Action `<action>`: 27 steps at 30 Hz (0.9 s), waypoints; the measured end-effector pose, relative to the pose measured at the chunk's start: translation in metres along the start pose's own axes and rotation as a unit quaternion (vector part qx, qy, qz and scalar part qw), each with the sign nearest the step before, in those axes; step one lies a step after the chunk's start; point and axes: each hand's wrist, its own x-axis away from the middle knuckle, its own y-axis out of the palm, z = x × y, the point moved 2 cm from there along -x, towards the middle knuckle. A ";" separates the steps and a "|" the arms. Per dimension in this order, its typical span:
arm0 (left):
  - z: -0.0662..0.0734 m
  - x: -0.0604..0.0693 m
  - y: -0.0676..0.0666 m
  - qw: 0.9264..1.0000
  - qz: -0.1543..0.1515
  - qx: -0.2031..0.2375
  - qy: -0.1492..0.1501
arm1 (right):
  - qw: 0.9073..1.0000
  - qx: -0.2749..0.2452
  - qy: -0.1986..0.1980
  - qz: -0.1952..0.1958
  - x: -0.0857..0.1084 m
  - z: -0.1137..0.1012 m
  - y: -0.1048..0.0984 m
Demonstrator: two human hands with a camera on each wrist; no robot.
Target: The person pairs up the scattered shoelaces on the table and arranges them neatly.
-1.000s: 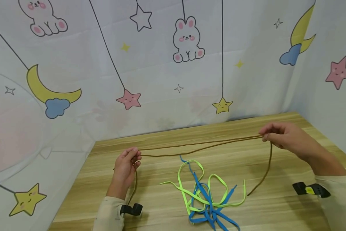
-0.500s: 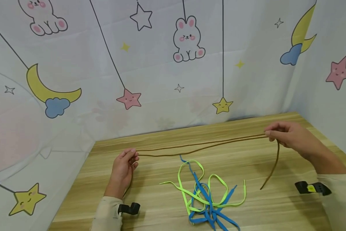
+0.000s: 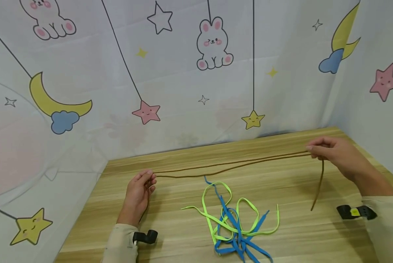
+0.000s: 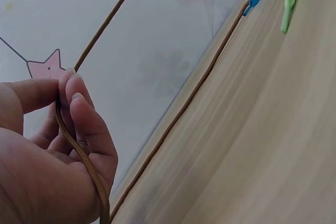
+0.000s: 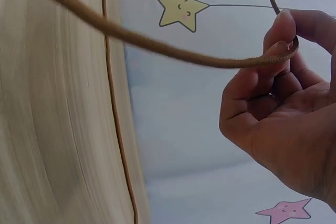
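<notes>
Brown round cord (image 5: pixel 168 51): held above the table, two near-parallel strands spanning hand to hand, the upper straight, the lower slightly sagging; a loose length hangs from each hand. Whether the lower strand touches the table cannot be told.

Left hand (image 3: pixel 138 193): thumb and fingertips pinched together on the cord.

Right hand (image 3: pixel 339 157): likewise clamped on the cord between thumb and fingers, set farther back.

Flat laces, two colours, tangled together on the table between the hands, nearer the wearer than the cord: lime-green lace (image 4: pixel 290 3), looped; blue lace (image 3: pixel 238 236), bunched at centre.

Wood-grain tabletop (image 3: pixel 170 226), pale, beneath all.

Cream sleeves (image 3: pixel 385 226), one per arm, each with a black wrist device (image 3: pixel 357 212).

White fabric backdrop (image 3: pixel 183 73), behind the table, printed with rabbits, stars, moons and blue clouds.
</notes>
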 end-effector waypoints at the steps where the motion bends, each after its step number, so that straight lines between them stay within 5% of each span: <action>1: 0.000 0.000 -0.001 1.000 -0.001 -0.002 -0.001 | 1.000 -0.007 0.000 0.000 0.000 0.001 -0.001; 16: -0.001 -0.004 -0.019 0.999 0.000 0.020 -0.025 | 0.992 -0.113 -0.059 -0.022 -0.003 0.011 -0.005; 27: 0.001 -0.007 -0.024 0.999 0.001 0.027 -0.032 | 0.997 -0.075 0.006 0.007 -0.005 0.021 -0.018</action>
